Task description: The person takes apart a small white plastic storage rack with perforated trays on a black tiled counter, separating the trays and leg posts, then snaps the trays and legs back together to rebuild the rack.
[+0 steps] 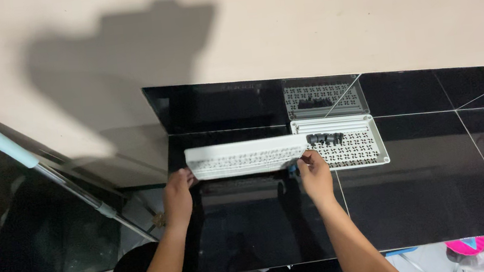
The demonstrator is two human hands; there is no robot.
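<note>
The head camera looks down at a shiny black surface (418,189) that fills the middle and right of the frame. A pale wall sits above it, with a big dark shadow in the upper left.

Two bare hands hold a long white keyboard (247,156) in the middle of the frame. The left hand (177,193) grips its left end, with the fingers curled over the edge. The right hand (314,173) grips its right end, closed around the lower corner. The keyboard is lifted and tipped up, so its long side faces the camera. Rows of small dark marks show on it, but they are too small to tell if they are keys or empty holes.

Just right of the keyboard, touching or very close behind it, a white tray (370,139) with a pattern of little holes lies flat on the surface. A small row of dark key caps (325,138) sits at the tray's upper left part. Most of the tray has nothing on it. The black back wall mirrors the tray above it.

Going by this, only a few caps are on the tray, so the work looks near its start. Most of it seems left to do.

At the left of the frame a dark glass panel with a silver edge (45,170) leans in. At the bottom right, something pink (467,245) peeks out under the surface.
</note>
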